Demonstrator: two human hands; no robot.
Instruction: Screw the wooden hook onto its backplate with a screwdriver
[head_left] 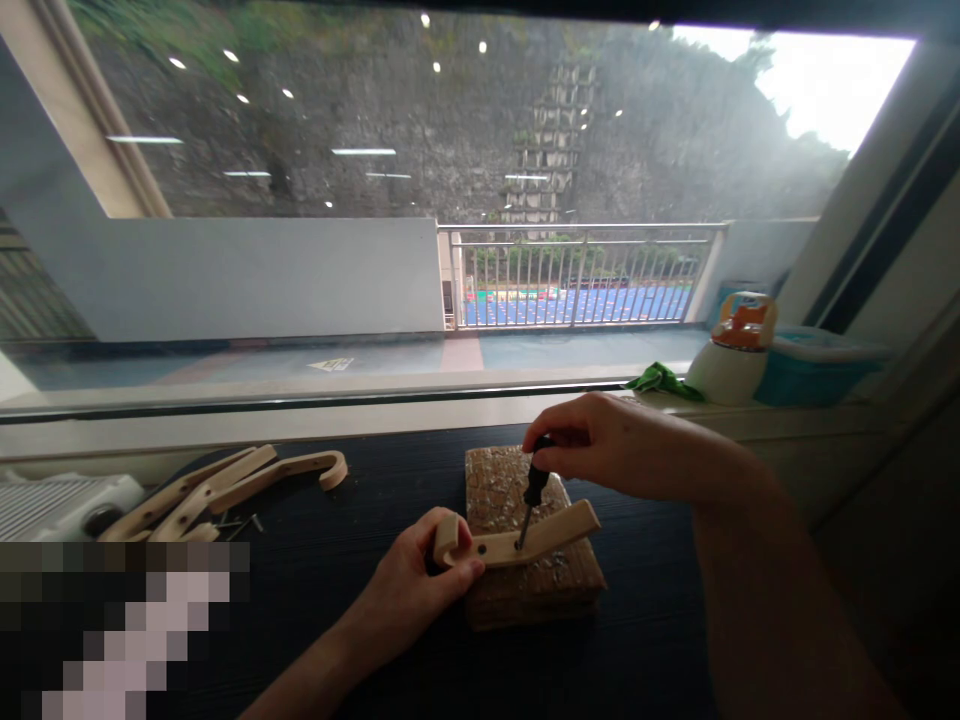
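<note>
A tape-wrapped brown block (504, 478) lies on the dark table (360, 520) by the window. Across it rests a pale wooden hook piece (555, 532). My left hand (409, 592) is closed on the curved end of this hook and holds it down. My right hand (600, 445) grips the black handle of a small screwdriver (534, 490), held upright, with its tip set into the hook's middle.
Several more wooden hook pieces (225, 485) and a few loose screws (244, 522) lie at the left. A white device (60, 500) sits at the far left. On the sill stand a white and orange container (735, 355), a green cloth (664, 380) and a teal box (814, 365).
</note>
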